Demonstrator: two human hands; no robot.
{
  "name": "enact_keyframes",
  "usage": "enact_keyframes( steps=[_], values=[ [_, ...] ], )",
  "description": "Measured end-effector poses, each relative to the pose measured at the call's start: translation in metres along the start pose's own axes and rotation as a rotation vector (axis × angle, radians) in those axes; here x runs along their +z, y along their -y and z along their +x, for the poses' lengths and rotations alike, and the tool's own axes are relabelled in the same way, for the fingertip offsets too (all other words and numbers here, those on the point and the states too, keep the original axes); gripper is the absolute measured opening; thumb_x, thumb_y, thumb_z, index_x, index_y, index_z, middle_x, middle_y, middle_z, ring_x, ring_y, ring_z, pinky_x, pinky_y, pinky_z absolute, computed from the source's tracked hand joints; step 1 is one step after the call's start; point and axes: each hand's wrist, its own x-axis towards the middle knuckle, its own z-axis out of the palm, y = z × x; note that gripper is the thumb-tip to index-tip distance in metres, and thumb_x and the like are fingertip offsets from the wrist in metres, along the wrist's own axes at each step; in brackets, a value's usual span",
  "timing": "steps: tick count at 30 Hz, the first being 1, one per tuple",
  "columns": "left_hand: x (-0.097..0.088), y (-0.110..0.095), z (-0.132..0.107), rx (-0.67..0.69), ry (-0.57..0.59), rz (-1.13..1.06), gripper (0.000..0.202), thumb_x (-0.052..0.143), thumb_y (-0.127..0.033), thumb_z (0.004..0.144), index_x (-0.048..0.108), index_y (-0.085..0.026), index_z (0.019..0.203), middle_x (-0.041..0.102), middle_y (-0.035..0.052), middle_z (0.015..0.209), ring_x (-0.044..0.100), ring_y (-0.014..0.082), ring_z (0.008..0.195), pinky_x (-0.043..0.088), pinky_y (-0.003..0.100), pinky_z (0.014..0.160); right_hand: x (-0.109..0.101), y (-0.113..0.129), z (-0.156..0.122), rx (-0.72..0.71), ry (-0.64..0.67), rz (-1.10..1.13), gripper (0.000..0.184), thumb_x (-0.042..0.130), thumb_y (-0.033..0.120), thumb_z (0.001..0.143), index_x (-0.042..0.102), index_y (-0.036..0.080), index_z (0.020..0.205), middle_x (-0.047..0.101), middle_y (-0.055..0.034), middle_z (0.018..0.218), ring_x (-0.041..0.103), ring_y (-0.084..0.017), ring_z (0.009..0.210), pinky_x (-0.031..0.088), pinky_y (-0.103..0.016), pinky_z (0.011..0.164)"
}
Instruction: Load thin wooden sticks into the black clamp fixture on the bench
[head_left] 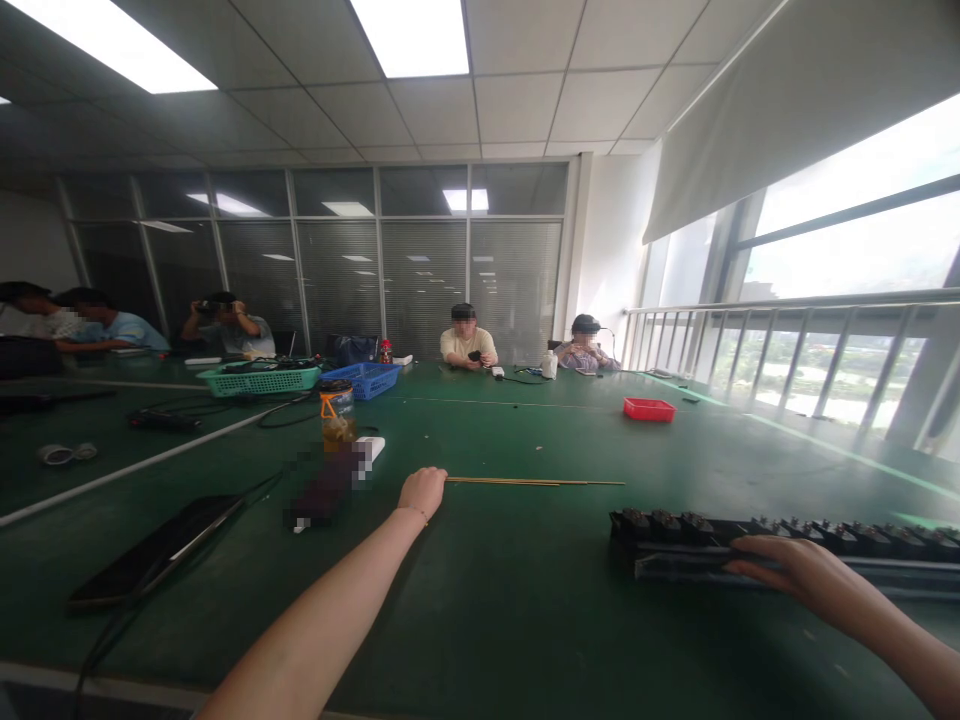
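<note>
My left hand (422, 493) is closed in a fist around the ends of a few thin, tan sticks (517, 482). They stick out to the right, low over the green tabletop, and their other ends lie inside my fist, hidden. Far to the right, my right hand (787, 562) grips the near side of a long black rack (675, 565), fingers on top and thumb lower down. Along the rack's upper side runs a row of several small black parts (846, 535); their exact kind is too small to tell. The rack's right end runs out of view.
A red tray (649, 409) stands farther back on the green table (525, 620). To the left are a black flat device (154, 550) with a cable, a jar with an orange strap (337, 415), a blue basket (360, 380) and a green basket (259, 379). Several people sit beyond.
</note>
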Motion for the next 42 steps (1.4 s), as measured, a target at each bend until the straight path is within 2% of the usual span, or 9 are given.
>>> enact_keyframes(
  steps=[3, 4, 11, 18, 27, 32, 35, 38, 42],
  values=[
    [0.0, 0.0, 0.0, 0.006, -0.001, 0.002, 0.03, 0.033, -0.019, 0.086, 0.063, -0.016, 0.09, 0.063, 0.0077, 0.092, 0.058, 0.0165, 0.085, 0.046, 0.028, 0.073, -0.007, 0.004, 0.003, -0.013, 0.192, 0.098, 0.032, 0.047, 0.049, 0.07, 0.067, 0.027, 0.084, 0.065, -0.0078, 0.091, 0.06, -0.024, 0.085, 0.047, -0.03, 0.075],
    [0.0, 0.0, 0.001, 0.007, -0.004, 0.008, 0.031, 0.032, -0.019, 0.086, 0.063, -0.016, 0.09, 0.063, 0.0079, 0.092, 0.058, 0.0167, 0.085, 0.046, 0.028, 0.073, -0.009, 0.005, 0.003, 0.001, 0.205, 0.103, 0.033, 0.047, 0.049, 0.07, 0.067, 0.027, 0.085, 0.065, -0.0079, 0.091, 0.06, -0.025, 0.086, 0.047, -0.032, 0.076],
    [0.002, 0.002, 0.001, -0.001, -0.005, 0.001, 0.029, 0.033, -0.019, 0.085, 0.062, -0.017, 0.091, 0.063, 0.0073, 0.095, 0.057, 0.017, 0.089, 0.046, 0.028, 0.074, -0.011, 0.011, 0.0, 0.006, 0.205, 0.068, 0.045, 0.043, 0.054, 0.072, 0.064, 0.022, 0.096, 0.063, -0.0064, 0.098, 0.058, -0.022, 0.09, 0.046, -0.028, 0.078],
    [0.005, 0.004, 0.002, -0.011, -0.012, -0.012, 0.031, 0.032, -0.019, 0.085, 0.063, -0.018, 0.091, 0.062, 0.0059, 0.096, 0.057, 0.0165, 0.089, 0.046, 0.028, 0.075, -0.004, 0.006, 0.0, 0.004, 0.165, 0.042, 0.044, 0.044, 0.054, 0.07, 0.066, 0.021, 0.089, 0.065, -0.0069, 0.092, 0.06, -0.023, 0.086, 0.047, -0.029, 0.075],
    [0.004, 0.001, 0.002, -0.009, -0.005, -0.029, 0.031, 0.032, -0.021, 0.085, 0.062, -0.018, 0.092, 0.062, 0.0069, 0.095, 0.057, 0.0168, 0.088, 0.046, 0.029, 0.075, -0.017, 0.015, -0.002, 0.014, 0.186, 0.129, 0.027, 0.05, 0.046, 0.07, 0.066, 0.027, 0.081, 0.066, -0.008, 0.086, 0.061, -0.025, 0.081, 0.048, -0.032, 0.07],
    [0.005, 0.002, 0.004, -0.034, 0.017, -0.044, 0.033, 0.03, -0.024, 0.086, 0.062, -0.019, 0.094, 0.062, 0.0065, 0.097, 0.056, 0.0183, 0.094, 0.044, 0.031, 0.079, -0.033, 0.022, 0.007, 0.009, 0.265, 0.151, 0.036, 0.052, 0.051, 0.067, 0.065, 0.026, 0.088, 0.065, -0.0075, 0.093, 0.06, -0.025, 0.084, 0.047, -0.031, 0.072],
    [0.008, 0.004, 0.006, -0.043, 0.013, -0.031, 0.033, 0.031, -0.023, 0.086, 0.062, -0.019, 0.094, 0.062, 0.0069, 0.098, 0.056, 0.0182, 0.095, 0.043, 0.031, 0.081, -0.051, 0.05, 0.024, 0.006, 0.254, 0.108, 0.041, 0.044, 0.053, 0.073, 0.064, 0.023, 0.091, 0.065, -0.006, 0.093, 0.06, -0.022, 0.083, 0.046, -0.029, 0.071],
    [0.011, 0.005, 0.008, -0.036, 0.002, -0.027, 0.033, 0.031, -0.023, 0.086, 0.063, -0.019, 0.093, 0.063, 0.0071, 0.098, 0.056, 0.0179, 0.094, 0.043, 0.031, 0.081, -0.056, 0.102, 0.054, -0.06, 0.192, 0.041, 0.041, 0.031, 0.047, 0.082, 0.061, 0.022, 0.097, 0.064, -0.0045, 0.096, 0.059, -0.018, 0.083, 0.044, -0.028, 0.072],
    [0.011, 0.007, 0.008, -0.037, 0.004, -0.045, 0.033, 0.032, -0.024, 0.085, 0.063, -0.02, 0.094, 0.063, 0.0064, 0.098, 0.057, 0.0182, 0.093, 0.044, 0.031, 0.08, -0.019, 0.187, 0.104, -0.276, 0.289, -0.109, 0.033, 0.028, 0.03, 0.087, 0.056, 0.023, 0.104, 0.06, -0.0027, 0.102, 0.056, -0.016, 0.089, 0.043, -0.029, 0.076]
  ],
)
